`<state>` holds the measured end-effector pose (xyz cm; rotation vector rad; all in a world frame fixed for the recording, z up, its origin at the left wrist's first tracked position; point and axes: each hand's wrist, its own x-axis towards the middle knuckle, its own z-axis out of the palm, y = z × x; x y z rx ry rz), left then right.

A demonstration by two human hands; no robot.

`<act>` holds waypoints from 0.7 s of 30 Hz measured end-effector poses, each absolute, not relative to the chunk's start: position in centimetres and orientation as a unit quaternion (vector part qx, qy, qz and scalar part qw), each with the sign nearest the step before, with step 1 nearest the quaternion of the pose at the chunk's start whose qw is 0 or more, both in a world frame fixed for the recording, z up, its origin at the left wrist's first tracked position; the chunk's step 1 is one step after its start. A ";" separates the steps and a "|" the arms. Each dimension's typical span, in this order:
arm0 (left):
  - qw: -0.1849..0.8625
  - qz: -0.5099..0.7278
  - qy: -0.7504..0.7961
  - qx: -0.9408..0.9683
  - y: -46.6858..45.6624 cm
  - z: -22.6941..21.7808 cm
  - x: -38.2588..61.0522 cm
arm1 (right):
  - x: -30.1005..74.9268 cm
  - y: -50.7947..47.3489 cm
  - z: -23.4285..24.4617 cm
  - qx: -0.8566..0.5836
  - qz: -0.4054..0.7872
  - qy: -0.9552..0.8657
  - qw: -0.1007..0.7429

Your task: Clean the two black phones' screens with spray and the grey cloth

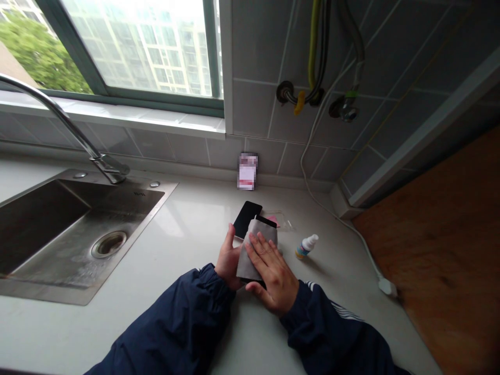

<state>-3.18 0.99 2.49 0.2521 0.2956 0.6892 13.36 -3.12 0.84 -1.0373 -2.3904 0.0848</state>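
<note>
My left hand [229, 260] supports a black phone [267, 221] from below and the side, its thumb pointing up. A grey cleaning cloth [247, 260] covers most of the phone; only dark edges show at its top and bottom. My right hand [271, 271] lies flat on the cloth, fingers stretched out and thumb off to the side. Just behind, a second black phone [247, 217] lies on the counter, partly hidden by the cloth. Right of my right hand stands a small spray bottle [307, 247] with a white top.
A clear plastic piece [288, 221] with something pink lies behind my hands. A device with a blurred screen [247, 172] leans against the tiled wall. To the left are a steel sink [88, 291] and faucet [74, 130]. A white cable [312, 192] runs down to a plug [386, 286].
</note>
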 end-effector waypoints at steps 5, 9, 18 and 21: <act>0.932 0.337 0.079 0.107 1.2 2.8 -3.8 | 13.2 -3.6 1.3 -0.349 0.046 -0.899 0.260; 0.930 0.345 0.068 0.104 1.3 3.2 -3.9 | 13.2 -3.8 1.7 -0.317 0.057 -0.914 0.248; 0.876 0.444 0.164 0.097 1.8 3.5 -4.3 | 12.6 -4.5 2.3 -0.284 0.066 -0.926 0.239; 0.871 0.451 0.163 0.105 1.9 3.2 -4.7 | 12.5 -4.6 2.1 -0.285 0.050 -0.928 0.236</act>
